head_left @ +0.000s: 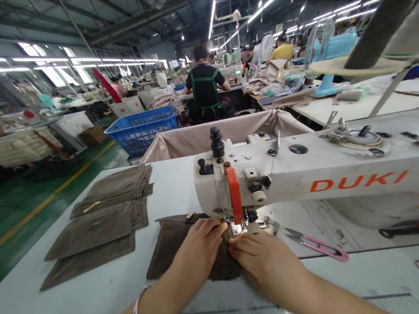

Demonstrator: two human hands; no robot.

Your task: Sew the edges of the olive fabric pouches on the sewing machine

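Note:
A dark olive-brown fabric pouch piece with a zipper lies on the table, its right edge at the needle area of a white sewing machine. My left hand rests on the pouch piece close to the presser foot, fingers bent and pressing the fabric. On the piece's right edge, my right hand pinches the cloth just in front of the foot. The needle tip and the fabric under the foot are partly hidden by my fingers and the orange guard.
Pink-handled thread snips lie right of my right hand. Stacked pouch pieces sit on the left of the table. Behind the machine are a cloth-lined bin and a blue basket. A person sits farther ahead.

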